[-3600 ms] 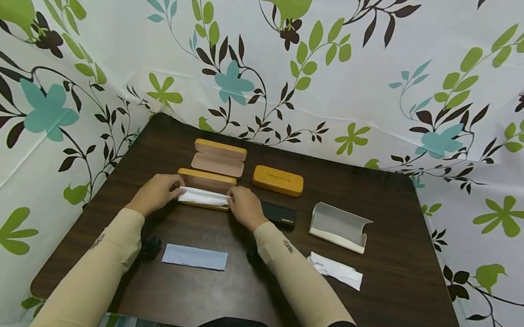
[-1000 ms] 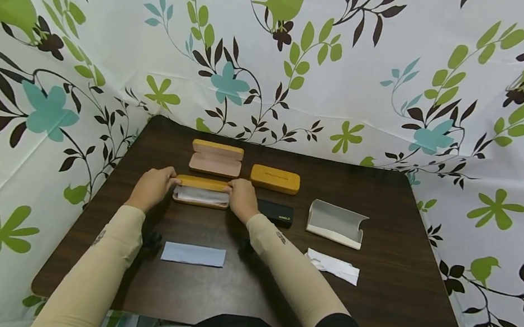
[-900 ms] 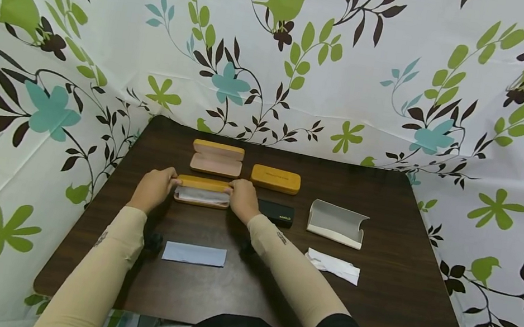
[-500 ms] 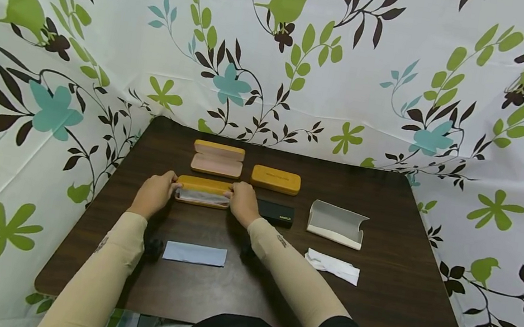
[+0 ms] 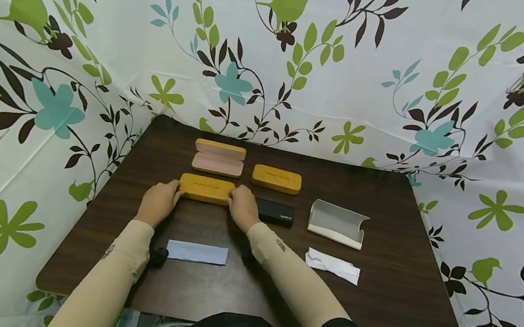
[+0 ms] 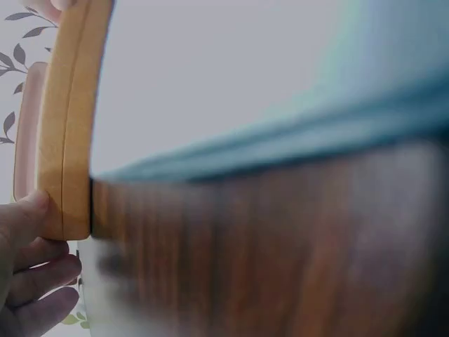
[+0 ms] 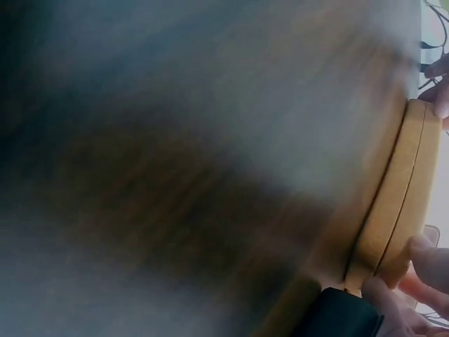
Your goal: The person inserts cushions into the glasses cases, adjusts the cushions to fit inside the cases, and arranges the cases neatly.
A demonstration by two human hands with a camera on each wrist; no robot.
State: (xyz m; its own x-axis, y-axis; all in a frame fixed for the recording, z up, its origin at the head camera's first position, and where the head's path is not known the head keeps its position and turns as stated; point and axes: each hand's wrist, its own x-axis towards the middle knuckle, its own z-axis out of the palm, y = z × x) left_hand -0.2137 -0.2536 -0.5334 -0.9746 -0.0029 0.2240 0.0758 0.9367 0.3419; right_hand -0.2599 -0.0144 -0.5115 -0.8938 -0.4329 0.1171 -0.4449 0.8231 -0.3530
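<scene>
I am pinching the ends of a yellow case [image 5: 205, 189], my left hand [image 5: 158, 201] on its left end and my right hand [image 5: 242, 208] on its right end. The case is on the table [image 5: 404, 298], closer to the left edge than the right, and a bit nearer the far edge than the near one. A moment ago its lid was partly up and I could see a white bundle inside. Now the lid is down and the bundle is hidden. I think that means closing this case is done, or almost done.
</scene>
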